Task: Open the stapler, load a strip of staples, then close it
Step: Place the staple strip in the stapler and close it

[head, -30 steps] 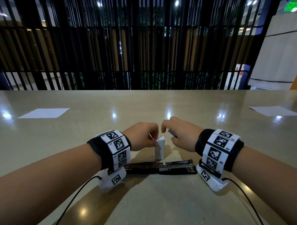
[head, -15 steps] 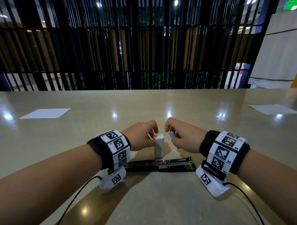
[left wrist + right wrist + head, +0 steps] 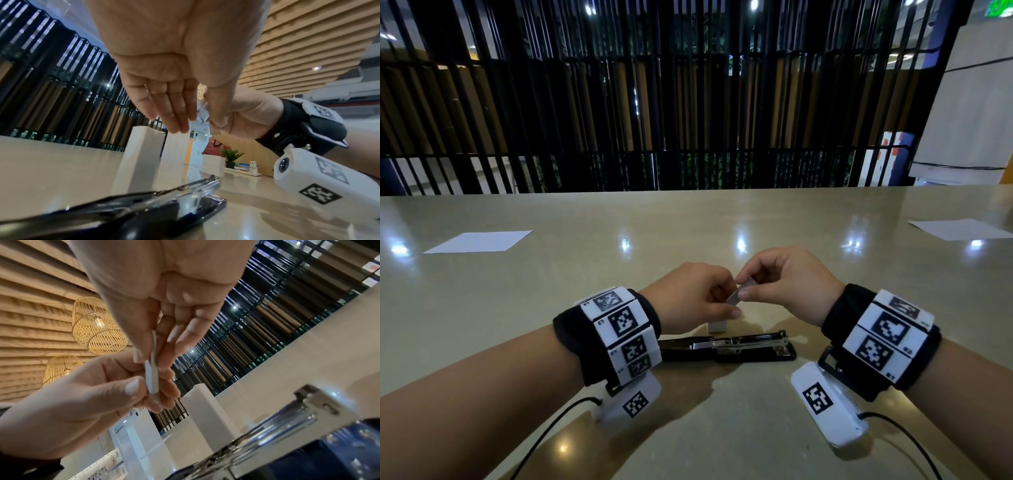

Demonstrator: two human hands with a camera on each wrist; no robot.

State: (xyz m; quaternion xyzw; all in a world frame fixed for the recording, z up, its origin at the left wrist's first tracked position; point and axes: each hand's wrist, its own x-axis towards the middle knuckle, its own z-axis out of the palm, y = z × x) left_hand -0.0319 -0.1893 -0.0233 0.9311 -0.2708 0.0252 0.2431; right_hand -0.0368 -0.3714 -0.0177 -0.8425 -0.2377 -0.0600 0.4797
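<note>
We see a dim room lit from overhead: small ceiling lights [image 3: 754, 4] leave bright round glare spots on the glossy table [image 3: 756, 219], strung across its middle and towards its left and right edges. Soft shadows pool under both wrists along the near edge. In the head view straight rails bow outward near the frame corners. In the left wrist view the stapler [image 3: 144, 209] is blurred, too close for focus. In the right wrist view the metal stapler channel is smeared and flares with highlights, a glowing wicker lamp [image 3: 98, 326] hangs upper left, and the whole frame is tilted.
</note>
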